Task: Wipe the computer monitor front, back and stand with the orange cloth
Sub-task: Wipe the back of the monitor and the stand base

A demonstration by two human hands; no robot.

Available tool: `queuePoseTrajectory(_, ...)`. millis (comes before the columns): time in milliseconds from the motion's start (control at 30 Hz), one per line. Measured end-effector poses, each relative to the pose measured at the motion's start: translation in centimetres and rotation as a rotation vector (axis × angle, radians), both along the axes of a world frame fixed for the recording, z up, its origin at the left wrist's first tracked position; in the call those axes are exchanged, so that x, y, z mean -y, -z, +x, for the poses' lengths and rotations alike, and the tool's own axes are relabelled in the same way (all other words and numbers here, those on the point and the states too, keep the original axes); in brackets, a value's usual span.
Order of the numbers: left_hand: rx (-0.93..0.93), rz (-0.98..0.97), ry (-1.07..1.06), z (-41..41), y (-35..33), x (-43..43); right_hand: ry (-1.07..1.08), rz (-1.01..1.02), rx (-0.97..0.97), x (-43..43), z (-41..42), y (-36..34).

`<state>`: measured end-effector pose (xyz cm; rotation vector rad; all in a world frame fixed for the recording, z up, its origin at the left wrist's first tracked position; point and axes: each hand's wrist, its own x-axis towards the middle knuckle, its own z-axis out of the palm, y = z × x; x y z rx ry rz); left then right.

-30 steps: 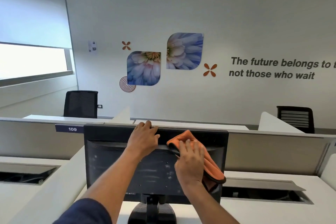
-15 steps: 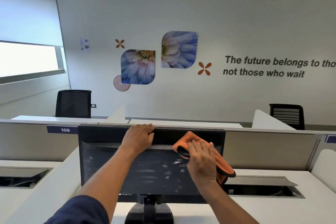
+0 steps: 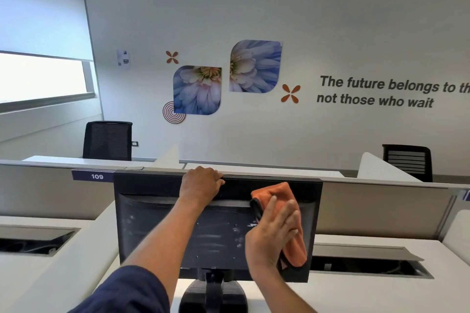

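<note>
While pressed, cloth (image 3: 287, 193) on monitor (image 3: 157, 231) (apparently).

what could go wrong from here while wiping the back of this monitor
1. The right hand presses the orange cloth against the back of the monitor near its right edge. A hard push might twist it on the stand, though the left hand gripping the top edge should steady it.
2. The cloth's lower end hangs loose below the hand and might slip free.
3. The pale smudges at mid-panel could get missed.
</note>
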<state>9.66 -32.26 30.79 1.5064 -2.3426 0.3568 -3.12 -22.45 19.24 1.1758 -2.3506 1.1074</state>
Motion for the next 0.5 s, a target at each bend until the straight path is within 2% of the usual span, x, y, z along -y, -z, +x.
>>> queuePoseTrajectory(133, -0.087, -0.012, -0.022, -0.5, 0.8, -0.1, -0.203, 0.039, -0.310, -0.4, 1.3, 3.0)
queuePoseTrajectory(300, -0.154, -0.017, -0.019, -0.4, 1.2, 0.3, -0.370, 0.049, -0.587, -1.3, -3.2, 4.8)
queuePoseTrajectory(400, -0.186, -0.007, -0.013, -0.8, 1.2, 0.1, -0.311, 0.039, -0.544, -1.9, -6.3, 4.4)
queuePoseTrajectory(500, -0.191, -0.020, -0.004, -1.0, 1.3, -0.2, -0.160, -0.023, -0.295, -2.2, -7.5, 4.3)
